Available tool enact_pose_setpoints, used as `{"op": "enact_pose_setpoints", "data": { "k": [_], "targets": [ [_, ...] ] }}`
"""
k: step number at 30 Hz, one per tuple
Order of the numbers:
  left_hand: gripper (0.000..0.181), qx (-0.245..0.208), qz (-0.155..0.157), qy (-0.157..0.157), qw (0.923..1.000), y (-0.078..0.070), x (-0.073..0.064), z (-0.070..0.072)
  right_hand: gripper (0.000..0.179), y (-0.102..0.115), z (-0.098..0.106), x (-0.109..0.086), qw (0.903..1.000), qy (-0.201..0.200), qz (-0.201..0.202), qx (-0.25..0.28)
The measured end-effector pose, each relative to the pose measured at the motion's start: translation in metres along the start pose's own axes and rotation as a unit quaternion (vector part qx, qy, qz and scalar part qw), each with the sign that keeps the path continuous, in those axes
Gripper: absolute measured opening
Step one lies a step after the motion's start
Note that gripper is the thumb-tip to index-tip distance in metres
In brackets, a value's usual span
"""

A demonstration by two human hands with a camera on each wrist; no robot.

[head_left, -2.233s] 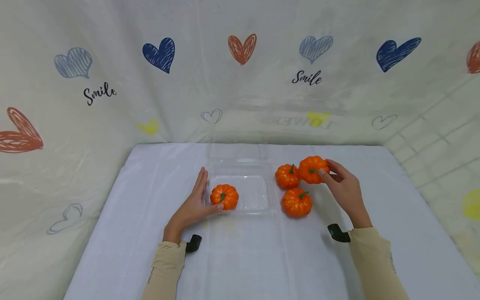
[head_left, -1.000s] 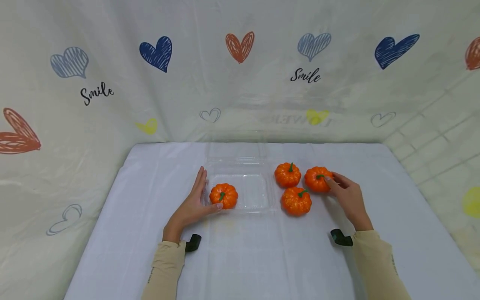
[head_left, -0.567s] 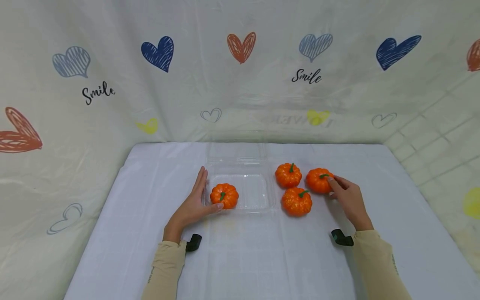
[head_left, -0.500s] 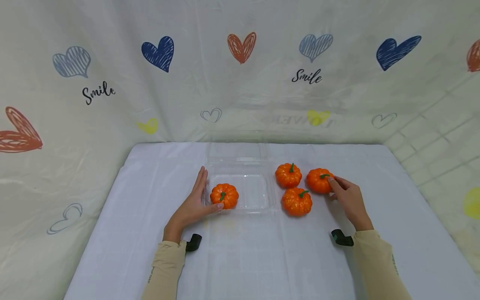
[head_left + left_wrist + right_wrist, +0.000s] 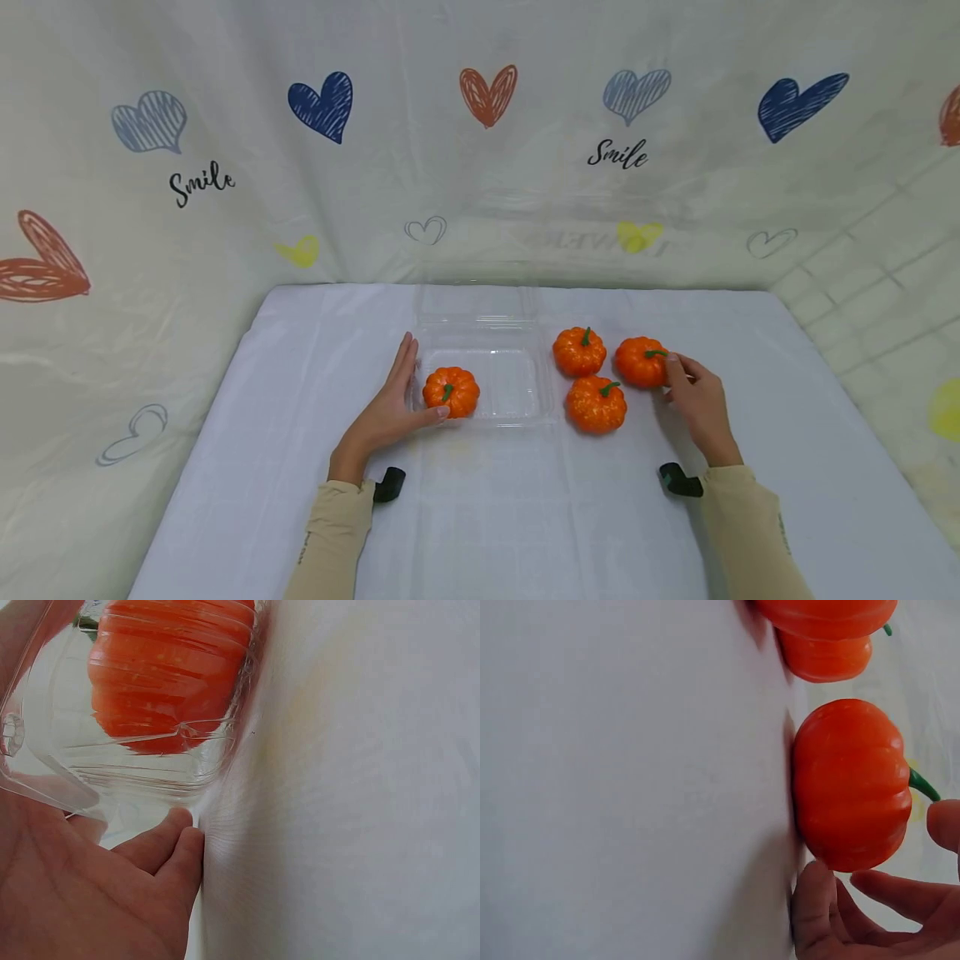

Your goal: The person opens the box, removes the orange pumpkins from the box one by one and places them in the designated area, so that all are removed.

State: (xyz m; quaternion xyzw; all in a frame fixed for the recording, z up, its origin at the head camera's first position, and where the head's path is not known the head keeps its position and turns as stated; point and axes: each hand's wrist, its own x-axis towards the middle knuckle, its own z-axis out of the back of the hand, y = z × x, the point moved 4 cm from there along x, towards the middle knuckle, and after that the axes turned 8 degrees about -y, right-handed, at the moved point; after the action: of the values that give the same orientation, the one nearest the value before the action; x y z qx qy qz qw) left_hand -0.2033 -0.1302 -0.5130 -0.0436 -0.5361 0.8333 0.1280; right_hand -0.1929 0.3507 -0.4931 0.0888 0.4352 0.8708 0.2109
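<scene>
My left hand (image 5: pixel 386 412) lies along the left side and front corner of a clear plastic clamshell container (image 5: pixel 512 387), fingers straight, thumb at the front rim. Inside that container, at the left, sits a small orange toy pumpkin (image 5: pixel 461 396) with a green stem; the left wrist view shows it through the clear wall. My right hand (image 5: pixel 697 400) is at the right side of another pumpkin (image 5: pixel 636 365) that rests on the table. In the right wrist view the thumb (image 5: pixel 945 823) stands off near its stem, and the fingers are spread loosely just beside it.
Two more pumpkins, one at the back (image 5: pixel 577 354) and one in front (image 5: pixel 594 410), sit between the container and the right-hand pumpkin. The container's lid (image 5: pixel 476 302) is folded back toward the curtain (image 5: pixel 525 183). A white cloth covers the table (image 5: pixel 487 525).
My right hand has moved a pumpkin right and nearer the front, apart from the back pumpkin, set it down and loosened its fingers. My left hand has stayed at the container.
</scene>
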Motion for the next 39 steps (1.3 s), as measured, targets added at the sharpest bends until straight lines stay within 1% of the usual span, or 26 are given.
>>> {"op": "enact_pose_setpoints", "data": {
  "k": [5, 9, 13, 17, 20, 24, 27, 32, 34, 36, 39],
  "targets": [
    [0.126, 0.001, 0.003, 0.0, 1.0, 0.001, 0.0, 0.0, 0.073, 0.005, 0.003, -0.002, 0.9992, -0.03, -0.019, 0.018],
    [0.126, 0.004, 0.005, -0.001, 1.0, 0.001, 0.0, 0.0, 0.07, 0.014, 0.007, -0.007, 0.9963, -0.072, -0.027, 0.038],
    [0.126, 0.007, 0.004, -0.001, 1.0, 0.0, 0.0, 0.0, 0.066, 0.029, 0.009, -0.016, 0.9924, -0.104, -0.004, 0.066],
    [0.127, 0.005, 0.006, 0.0, 1.0, 0.0, 0.0, -0.001, 0.063, 0.047, 0.008, -0.026, 0.9896, -0.111, 0.02, 0.089],
    [0.126, 0.005, 0.007, 0.0, 1.0, 0.001, 0.0, -0.001, 0.061, 0.059, 0.003, -0.032, 0.9888, -0.105, 0.034, 0.101],
    [0.126, 0.003, 0.008, 0.0, 1.0, 0.002, 0.0, 0.0, 0.059, 0.073, -0.004, -0.039, 0.9871, -0.086, 0.057, 0.123],
    [0.126, 0.004, 0.008, -0.001, 1.0, 0.003, 0.0, 0.001, 0.059, 0.083, -0.011, -0.045, 0.9837, -0.066, 0.075, 0.15],
    [0.126, 0.006, 0.009, -0.003, 0.9999, 0.003, -0.001, 0.001, 0.059, 0.101, -0.026, -0.056, 0.9802, -0.029, 0.096, 0.17],
    [0.126, 0.005, 0.011, -0.002, 0.9999, 0.002, -0.001, 0.001, 0.06, 0.108, -0.033, -0.061, 0.977, -0.013, 0.105, 0.185],
    [0.126, 0.005, 0.012, -0.002, 0.9999, 0.001, -0.001, 0.001, 0.06, 0.114, -0.041, -0.065, 0.9705, 0.005, 0.112, 0.213],
    [0.126, 0.005, 0.011, -0.001, 0.9999, 0.0, -0.001, 0.001, 0.06, 0.121, -0.055, -0.07, 0.962, 0.039, 0.112, 0.246]
  ]
}}
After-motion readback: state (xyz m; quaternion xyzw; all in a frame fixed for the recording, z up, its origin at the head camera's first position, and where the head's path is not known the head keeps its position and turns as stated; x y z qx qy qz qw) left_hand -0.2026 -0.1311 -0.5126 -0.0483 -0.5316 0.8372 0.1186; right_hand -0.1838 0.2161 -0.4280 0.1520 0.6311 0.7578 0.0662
